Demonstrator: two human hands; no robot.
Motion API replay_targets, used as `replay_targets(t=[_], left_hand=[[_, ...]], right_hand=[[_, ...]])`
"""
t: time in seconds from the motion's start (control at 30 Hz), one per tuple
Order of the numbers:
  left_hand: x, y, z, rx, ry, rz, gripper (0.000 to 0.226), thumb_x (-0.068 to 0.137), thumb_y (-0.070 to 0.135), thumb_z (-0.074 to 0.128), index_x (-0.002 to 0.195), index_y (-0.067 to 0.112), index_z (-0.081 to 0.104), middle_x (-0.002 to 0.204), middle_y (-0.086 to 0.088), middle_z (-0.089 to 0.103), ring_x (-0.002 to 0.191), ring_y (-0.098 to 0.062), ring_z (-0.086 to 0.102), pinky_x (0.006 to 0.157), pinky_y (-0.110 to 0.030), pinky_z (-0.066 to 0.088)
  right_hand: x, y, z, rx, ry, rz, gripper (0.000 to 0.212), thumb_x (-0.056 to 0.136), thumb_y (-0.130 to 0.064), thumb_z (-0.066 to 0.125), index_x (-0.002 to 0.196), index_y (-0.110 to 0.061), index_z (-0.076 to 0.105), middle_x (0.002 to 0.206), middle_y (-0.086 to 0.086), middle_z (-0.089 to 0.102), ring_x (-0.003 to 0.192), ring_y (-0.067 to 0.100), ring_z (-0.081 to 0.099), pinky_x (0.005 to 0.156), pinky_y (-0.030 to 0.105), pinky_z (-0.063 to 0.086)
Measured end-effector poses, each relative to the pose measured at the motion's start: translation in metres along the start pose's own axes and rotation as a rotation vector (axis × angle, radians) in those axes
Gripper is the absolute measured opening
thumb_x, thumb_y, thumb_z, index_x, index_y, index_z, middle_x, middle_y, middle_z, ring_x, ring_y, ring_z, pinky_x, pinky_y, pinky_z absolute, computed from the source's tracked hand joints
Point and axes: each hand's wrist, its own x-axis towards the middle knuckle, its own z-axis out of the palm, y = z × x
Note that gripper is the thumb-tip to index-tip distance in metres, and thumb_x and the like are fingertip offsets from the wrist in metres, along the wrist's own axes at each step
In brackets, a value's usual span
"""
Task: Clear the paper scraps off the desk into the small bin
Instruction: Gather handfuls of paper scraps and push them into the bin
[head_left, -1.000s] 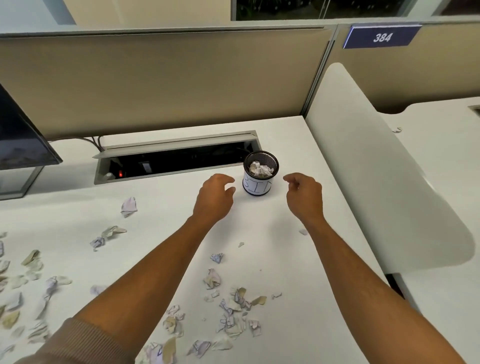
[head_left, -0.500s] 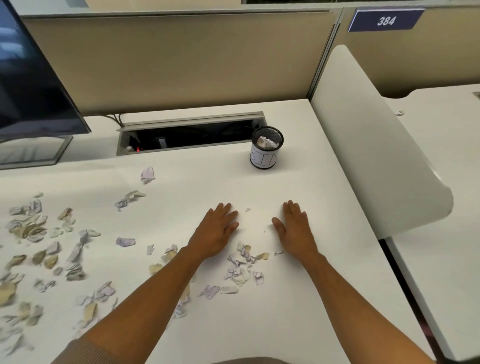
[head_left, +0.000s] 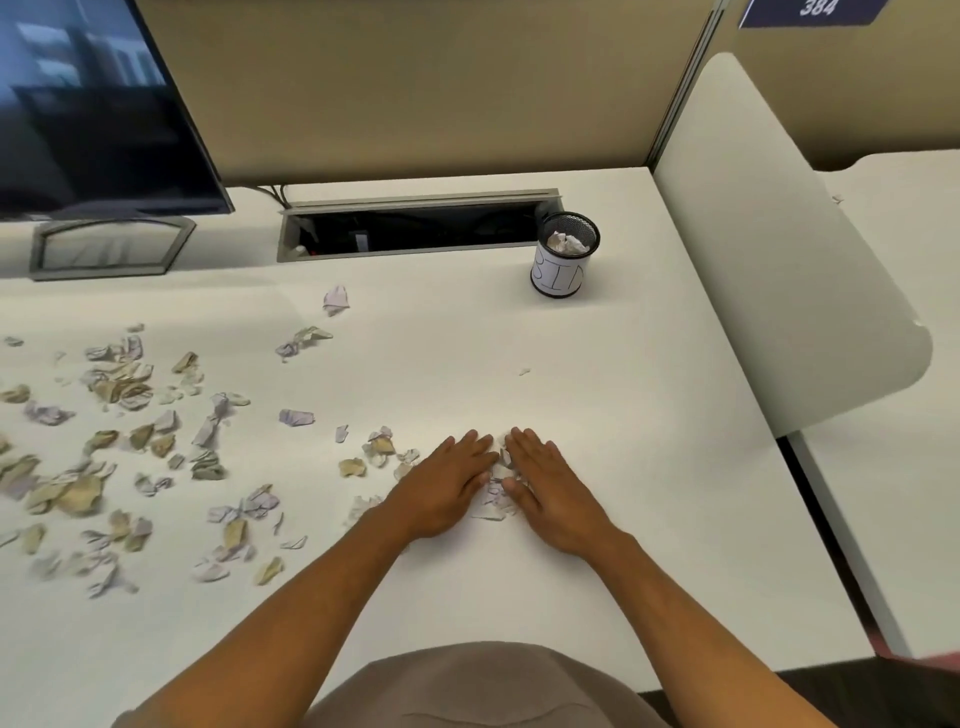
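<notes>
I see a tan partition (head_left: 441, 88) behind the white desk (head_left: 597, 571), a dark monitor (head_left: 88, 104) at left, an open cable tray (head_left: 415, 228), a white divider (head_left: 769, 270) and plate 384 (head_left: 813, 10) at right.

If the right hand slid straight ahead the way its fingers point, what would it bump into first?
The right hand lies flat, its fingers pointing up and a little left. Right at its inner edge is the small scrap pile between both hands. Beyond that, bare desk; the bin sits much farther on, roughly ahead.

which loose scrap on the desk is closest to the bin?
The tiny white paper fleck, alone on the bare white desk below the black mesh bin; the lilac crumpled scrap lies farther left.
</notes>
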Motion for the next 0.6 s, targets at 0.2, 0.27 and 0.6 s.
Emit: replay_targets(t=[0.2, 0.27, 0.6], left_hand=[[-0.031, -0.018, -0.019, -0.079, 0.278, -0.147, 0.071, 0.087, 0.062, 0.027, 0.141, 0.019, 0.046, 0.155, -0.002, 0.032, 0.147, -0.017, 0.015, 0.12, -0.038, 0.013], [-0.044, -0.033, -0.018, -0.055, 0.355, -0.259, 0.078, 0.083, 0.068, 0.033, 0.143, 0.02, 0.042, 0.157, -0.003, 0.027, 0.148, -0.018, 0.013, 0.12, -0.039, 0.012], [-0.068, -0.037, 0.002, -0.005, 0.237, -0.205, 0.103, 0.072, 0.086, 0.031, 0.152, 0.021, 0.02, 0.161, 0.002, 0.013, 0.149, -0.015, 0.002, 0.12, -0.036, 0.001]], right_hand=[[-0.014, 0.007, -0.009, -0.081, 0.271, 0.208, 0.082, 0.09, -0.066, 0.031, 0.152, -0.014, 0.019, 0.159, -0.002, 0.015, 0.148, 0.012, 0.004, 0.118, 0.026, 0.005], [-0.019, 0.006, -0.006, -0.079, 0.211, 0.277, 0.087, 0.089, -0.069, 0.033, 0.153, -0.014, 0.01, 0.161, -0.001, 0.005, 0.148, 0.013, -0.002, 0.119, 0.027, 0.001], [-0.011, -0.025, 0.035, -0.186, 0.071, 0.158, 0.096, 0.082, -0.076, 0.017, 0.153, -0.013, 0.001, 0.161, 0.0, -0.006, 0.147, 0.012, -0.013, 0.119, 0.038, -0.011]])
